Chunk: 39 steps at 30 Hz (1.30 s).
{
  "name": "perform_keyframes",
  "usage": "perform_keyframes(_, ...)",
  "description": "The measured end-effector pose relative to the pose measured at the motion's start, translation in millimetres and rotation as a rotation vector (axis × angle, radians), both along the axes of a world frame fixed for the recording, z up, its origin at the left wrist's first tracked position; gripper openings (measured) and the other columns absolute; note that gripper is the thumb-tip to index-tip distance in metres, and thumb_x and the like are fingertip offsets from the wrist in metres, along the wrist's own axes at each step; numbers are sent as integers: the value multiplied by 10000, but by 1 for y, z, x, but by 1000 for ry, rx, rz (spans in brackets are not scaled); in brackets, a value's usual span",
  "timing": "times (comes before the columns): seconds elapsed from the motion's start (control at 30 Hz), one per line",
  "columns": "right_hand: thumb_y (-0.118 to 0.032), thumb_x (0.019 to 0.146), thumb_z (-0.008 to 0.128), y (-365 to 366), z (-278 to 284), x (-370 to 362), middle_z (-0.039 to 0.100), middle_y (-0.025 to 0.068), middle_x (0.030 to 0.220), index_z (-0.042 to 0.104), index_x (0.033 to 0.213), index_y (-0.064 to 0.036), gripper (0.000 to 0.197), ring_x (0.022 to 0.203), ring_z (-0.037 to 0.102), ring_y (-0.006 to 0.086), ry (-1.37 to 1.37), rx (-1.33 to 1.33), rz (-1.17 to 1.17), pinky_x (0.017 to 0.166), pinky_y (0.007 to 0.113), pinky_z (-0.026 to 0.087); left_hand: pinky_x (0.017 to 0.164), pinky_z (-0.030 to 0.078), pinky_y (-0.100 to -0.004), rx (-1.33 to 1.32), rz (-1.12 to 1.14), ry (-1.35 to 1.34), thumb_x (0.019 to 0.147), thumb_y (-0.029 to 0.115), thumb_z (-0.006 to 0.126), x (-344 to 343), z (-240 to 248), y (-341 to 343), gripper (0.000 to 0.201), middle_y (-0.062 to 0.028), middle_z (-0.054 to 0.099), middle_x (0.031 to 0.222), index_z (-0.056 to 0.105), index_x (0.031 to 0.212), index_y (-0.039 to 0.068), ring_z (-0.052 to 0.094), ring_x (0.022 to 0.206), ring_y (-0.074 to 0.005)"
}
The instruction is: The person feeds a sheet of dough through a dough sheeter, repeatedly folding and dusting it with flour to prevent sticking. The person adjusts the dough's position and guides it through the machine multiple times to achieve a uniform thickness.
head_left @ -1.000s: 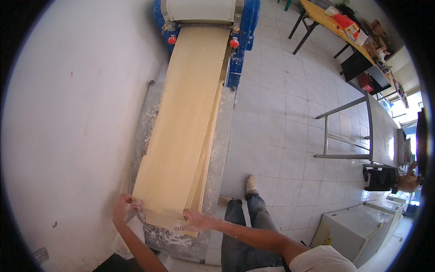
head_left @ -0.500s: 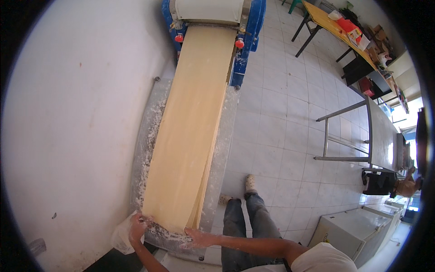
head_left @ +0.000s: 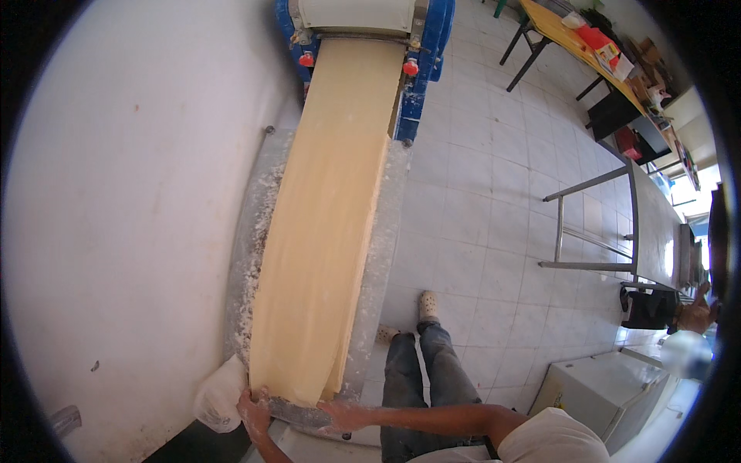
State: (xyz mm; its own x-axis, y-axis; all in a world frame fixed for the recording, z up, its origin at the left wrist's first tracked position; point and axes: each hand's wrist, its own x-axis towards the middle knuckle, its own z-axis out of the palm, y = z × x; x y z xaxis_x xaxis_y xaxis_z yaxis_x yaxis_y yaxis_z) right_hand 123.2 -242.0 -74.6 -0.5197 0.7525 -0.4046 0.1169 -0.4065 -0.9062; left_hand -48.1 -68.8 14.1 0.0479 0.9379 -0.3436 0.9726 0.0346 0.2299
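A long, pale yellow dough sheet point(head_left: 316, 224) runs from the rollers of a blue and white dough sheeter point(head_left: 355, 15) down to my hands. It lies in layers, whose edges show along its right side, on a flour-dusted metal table point(head_left: 374, 231). My left hand point(head_left: 255, 410) is closed with curled fingers at the sheet's near left corner. Its fingertips are partly hidden. At the near right corner my right hand point(head_left: 345, 417) pinches the sheet's end, with flour on its fingers. Beside my left hand sits a white plastic bag point(head_left: 221, 395).
A white wall point(head_left: 131, 201) borders the table on the left. On the right are tiled floor point(head_left: 478, 201), a metal table point(head_left: 652, 224), a yellow table point(head_left: 556, 27) with clutter and a white chest freezer point(head_left: 590, 386). Another person's hand point(head_left: 697, 315) shows at the far right.
My left hand has moved right, from beside the white bag to the dough's near left corner. The dough's near end has shifted slightly toward me. My right hand has moved slightly right and nearer.
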Motion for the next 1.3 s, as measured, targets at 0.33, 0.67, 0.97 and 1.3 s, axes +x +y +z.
perform_keyframes(0.33,-671,956,545,-21,-3,-15,302,323,1562,189,1567,50,1010,1459,317,445,57,110,98,1204,494,283,782,460,-532,-30,203,-31,875,428,756,-26,-3,-30,522,-281,652,927,668,934,-82,602,859,-441)
perform_keyframes(0.67,-727,915,553,-35,-2,-25,116,295,1649,85,1589,48,1128,1532,156,436,204,-140,293,1245,514,189,728,486,-500,-42,350,27,844,505,768,-80,-23,-56,571,-240,681,800,704,838,-62,635,751,-393)
perform_keyframes(0.97,-729,929,525,-75,-63,-94,71,268,1672,52,1599,34,1120,1550,129,398,186,4,396,1262,468,170,797,502,-534,-274,451,97,768,603,797,-143,-59,-67,651,-258,706,870,751,910,-31,665,883,-457)
perform_keyframes(1.3,-361,1052,528,69,25,221,573,163,1433,589,1375,-32,465,1350,521,268,194,-11,-73,1162,436,377,624,513,-327,429,409,-143,870,307,804,-88,-60,-98,412,-112,686,835,663,1054,-34,664,729,-267)
